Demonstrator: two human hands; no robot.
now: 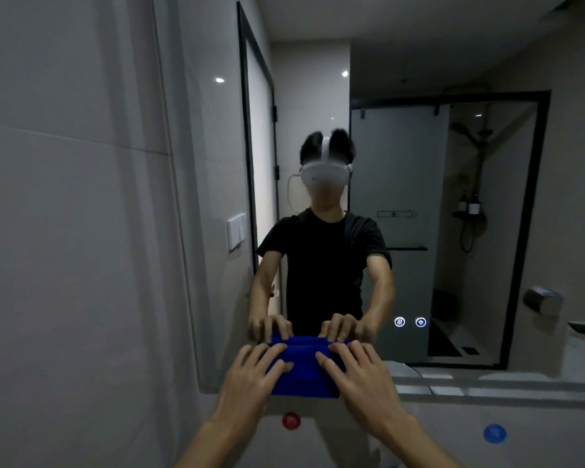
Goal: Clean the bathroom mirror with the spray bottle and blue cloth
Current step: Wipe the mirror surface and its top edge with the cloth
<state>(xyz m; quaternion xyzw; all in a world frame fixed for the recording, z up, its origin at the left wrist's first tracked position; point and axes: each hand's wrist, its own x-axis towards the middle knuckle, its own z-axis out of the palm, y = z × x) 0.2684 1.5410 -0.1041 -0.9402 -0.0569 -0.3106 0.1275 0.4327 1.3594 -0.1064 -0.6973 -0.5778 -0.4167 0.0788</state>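
Note:
A folded blue cloth (303,374) lies flat against the bottom edge of the bathroom mirror (402,197). My left hand (254,373) presses on its left side with the fingers spread. My right hand (358,373) presses on its right side the same way. Both hands and the cloth are reflected in the glass just above. No spray bottle is in view.
The mirror shows a person in a black shirt, a glass shower door and two lit touch icons (410,321) low on the glass. A grey tiled wall (75,231) stands on the left. A red round mark (291,421) and a blue one (494,433) sit below the mirror.

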